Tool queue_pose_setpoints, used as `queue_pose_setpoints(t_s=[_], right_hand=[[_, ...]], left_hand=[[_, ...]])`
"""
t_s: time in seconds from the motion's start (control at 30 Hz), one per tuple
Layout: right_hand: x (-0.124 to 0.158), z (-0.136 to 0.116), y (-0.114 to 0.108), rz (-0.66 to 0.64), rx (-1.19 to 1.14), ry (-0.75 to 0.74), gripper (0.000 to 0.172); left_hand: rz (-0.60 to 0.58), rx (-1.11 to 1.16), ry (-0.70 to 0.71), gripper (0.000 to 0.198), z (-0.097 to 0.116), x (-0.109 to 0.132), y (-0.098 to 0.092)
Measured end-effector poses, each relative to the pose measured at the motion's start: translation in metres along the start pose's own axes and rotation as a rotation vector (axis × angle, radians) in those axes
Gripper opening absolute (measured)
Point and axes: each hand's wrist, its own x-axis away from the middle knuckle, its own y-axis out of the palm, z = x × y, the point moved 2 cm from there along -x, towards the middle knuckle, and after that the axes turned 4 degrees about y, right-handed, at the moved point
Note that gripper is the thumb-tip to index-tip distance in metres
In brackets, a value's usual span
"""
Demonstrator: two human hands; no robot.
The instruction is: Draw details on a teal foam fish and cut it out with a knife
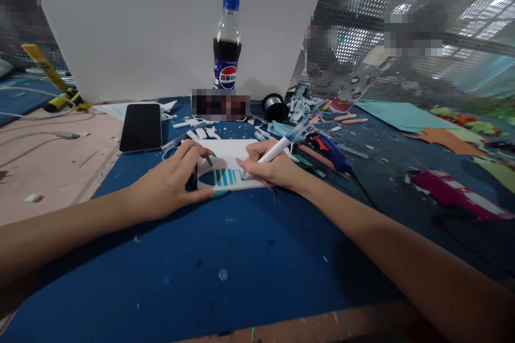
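White card with teal striped drawing, flat on blue mat, between my hands
White pen gripped in fingers of my right hand, tip down at drawing's right end
My left hand open, fingers spread over card's left end, thumb along near edge
Beyond card, capped cola bottle, dark drink up to shoulder, neck clear
Black spool just right, silvery wire wound inside
Phone to left, screen dark

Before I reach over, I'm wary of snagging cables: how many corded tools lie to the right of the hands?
2: a blue tool just right of the right hand, and a magenta tool, blurred, farther right. Others may be hidden.
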Motion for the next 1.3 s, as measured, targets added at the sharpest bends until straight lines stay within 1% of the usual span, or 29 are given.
queue_pose_setpoints(t_s=[0.2,0.4,0.57,0.63,0.77,0.87,1.03,1.2,1.3], right_hand=[[0.0008,0.0008,0.0002,-0.018,-0.024,0.026,0.045],[0.0010,0.0008,-0.0003,-0.029,0.009,0.024,0.045],[0.0005,0.0008,-0.0007,-0.032,0.013,0.020,0.046],[0.0005,0.0005,-0.0009,-0.035,0.004,0.011,0.047],[0.0014,0.0005,-0.0009,-0.052,-0.039,0.020,0.047],[0.0024,0.0021,-0.0006,-0.070,-0.069,0.050,0.045],[0.0037,0.0033,0.0009,-0.113,-0.146,0.057,0.044],[0.0036,0.0018,0.0039,-0.121,-0.228,0.093,0.045],[0.0032,0.0015,0.0054,-0.121,-0.257,0.103,0.044]], left_hand=[[0.002,0.005,0.008,0.050,0.0007,-0.0001,-0.0005],[-0.031,0.003,0.003,0.049,0.0025,-0.0016,-0.0018],[0.010,0.003,0.010,0.051,0.0017,-0.0009,-0.0013],[-0.001,0.002,0.008,0.051,0.0018,-0.0010,-0.0011],[-0.028,0.003,0.004,0.051,0.0030,-0.0019,-0.0013],[-0.016,0.012,-0.002,0.052,0.0034,-0.0014,-0.0011],[-0.012,0.004,-0.011,0.051,0.0031,-0.0002,-0.0008],[-0.034,-0.003,0.002,0.054,0.0032,-0.0010,-0.0019],[-0.025,-0.006,0.012,0.054,0.0028,-0.0012,-0.0019]])
